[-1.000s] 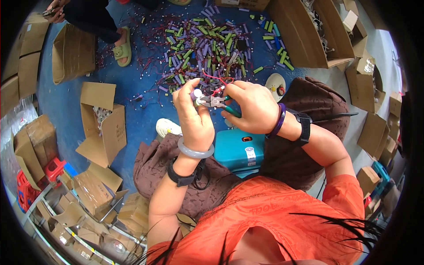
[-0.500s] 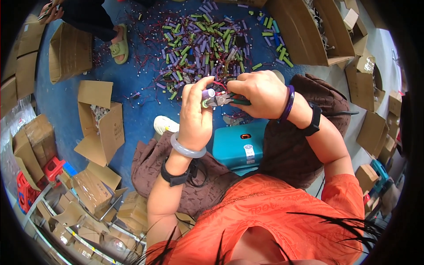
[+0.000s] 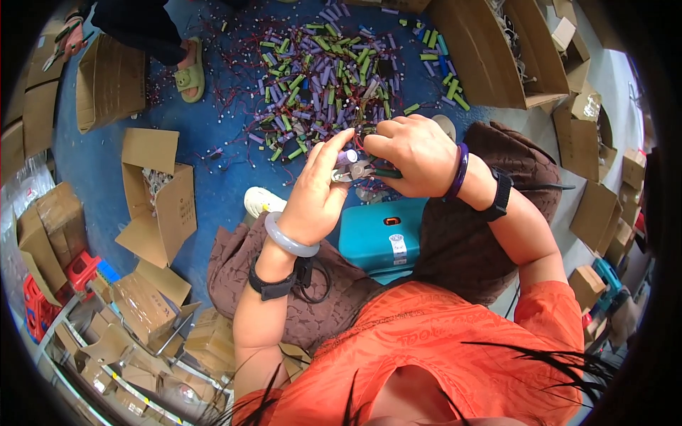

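My left hand holds a purple cylindrical battery cell upright between its fingers and thumb, pale end toward me. In my right hand is a pair of cutting pliers with dark green handles. Its metal jaws lie across the near side of the cell, close to my left thumb. A bit of red wire shows just beyond the cell; whether the jaws grip anything is hidden. Both hands are over the near edge of a heap of purple and green battery cells with red wires on the blue floor.
A teal box stands between my knees. Open cardboard cartons are at the left, and a large one at the far right. At the far left, another person's hand holds green-handled pliers, near a green sandal.
My left hand has tilted to the right, and the cell and pliers have shifted slightly with it. The white and red piece seen by the jaws no longer shows. The other person's hand has lowered.
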A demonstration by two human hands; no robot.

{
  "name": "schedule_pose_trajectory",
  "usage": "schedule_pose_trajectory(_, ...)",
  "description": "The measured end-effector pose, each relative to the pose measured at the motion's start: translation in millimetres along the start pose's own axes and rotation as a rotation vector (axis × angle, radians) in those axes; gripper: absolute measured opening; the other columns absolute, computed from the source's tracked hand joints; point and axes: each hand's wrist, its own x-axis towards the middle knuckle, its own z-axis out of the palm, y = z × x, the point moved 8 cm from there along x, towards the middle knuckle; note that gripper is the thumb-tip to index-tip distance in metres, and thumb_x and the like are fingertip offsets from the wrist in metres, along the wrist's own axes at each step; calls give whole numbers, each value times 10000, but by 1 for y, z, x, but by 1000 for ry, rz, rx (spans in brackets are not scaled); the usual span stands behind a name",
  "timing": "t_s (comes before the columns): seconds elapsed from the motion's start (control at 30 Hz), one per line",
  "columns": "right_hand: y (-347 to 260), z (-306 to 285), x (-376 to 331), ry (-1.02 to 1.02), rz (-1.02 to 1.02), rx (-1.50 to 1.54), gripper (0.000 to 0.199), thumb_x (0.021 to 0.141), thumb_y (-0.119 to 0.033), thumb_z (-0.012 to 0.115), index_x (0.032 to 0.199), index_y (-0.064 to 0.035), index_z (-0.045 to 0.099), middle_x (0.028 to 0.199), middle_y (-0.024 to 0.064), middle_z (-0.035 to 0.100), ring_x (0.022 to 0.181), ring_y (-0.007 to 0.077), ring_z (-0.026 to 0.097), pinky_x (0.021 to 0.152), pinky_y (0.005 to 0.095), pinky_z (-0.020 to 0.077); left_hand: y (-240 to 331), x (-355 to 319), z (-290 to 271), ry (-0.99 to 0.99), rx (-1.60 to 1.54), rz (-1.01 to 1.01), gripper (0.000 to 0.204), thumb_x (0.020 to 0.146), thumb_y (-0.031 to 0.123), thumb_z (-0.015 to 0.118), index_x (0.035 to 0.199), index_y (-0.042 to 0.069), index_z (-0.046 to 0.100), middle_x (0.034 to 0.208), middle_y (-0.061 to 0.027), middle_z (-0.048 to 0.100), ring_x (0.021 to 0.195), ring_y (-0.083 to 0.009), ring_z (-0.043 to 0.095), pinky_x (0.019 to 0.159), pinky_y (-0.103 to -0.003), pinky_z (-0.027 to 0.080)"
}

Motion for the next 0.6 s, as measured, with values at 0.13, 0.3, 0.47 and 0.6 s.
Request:
schedule_pose_trajectory(0.13, 0, 1, 1, -25, 64, -18, 265, 673, -177, 751, 858, -75, 592, 770, 109, 608, 751, 311, 651, 643, 425, 512, -6, -2, 0, 28, -46, -74, 701, 801, -122, 508, 1464, 46, 354, 1376, -137, 464, 1193, -224, 493, 1032, -328, 384)
schedule_pose_trajectory(0.3, 1, 4, -1, -81, 73, -34, 213, 686, -132, 716, 844, -66, 589, 731, 122, 626, 703, 322, 662, 583, 427, 514, -12, -4, 2, -3, -83, -156, 736, 808, -119, 512, 1492, 57, 306, 1427, -127, 433, 1148, -198, 489, 1001, -306, 401)
schedule_pose_trajectory(0.47, 3, 7, 1, -39, 88, 38, 233, 677, -89, 694, 877, -68, 578, 696, 128, 630, 660, 340, 656, 546, 434, 508, -9, -1, -2, 66, -33, -41, 713, 830, -105, 502, 1496, 56, 305, 1260, -80, 489, 1040, -175, 491, 941, -284, 416)
schedule_pose_trajectory(0.6, 0, 8, 2, -62, 33, 392, 230, 768, -96, 682, 971, -50, 584, 705, 143, 624, 672, 352, 640, 574, 422, 485, -8, -3, -3, 83, -209, -46, 663, 878, -67, 518, 1493, 27, 291, 1268, -86, 459, 1054, -177, 491, 962, -280, 396)
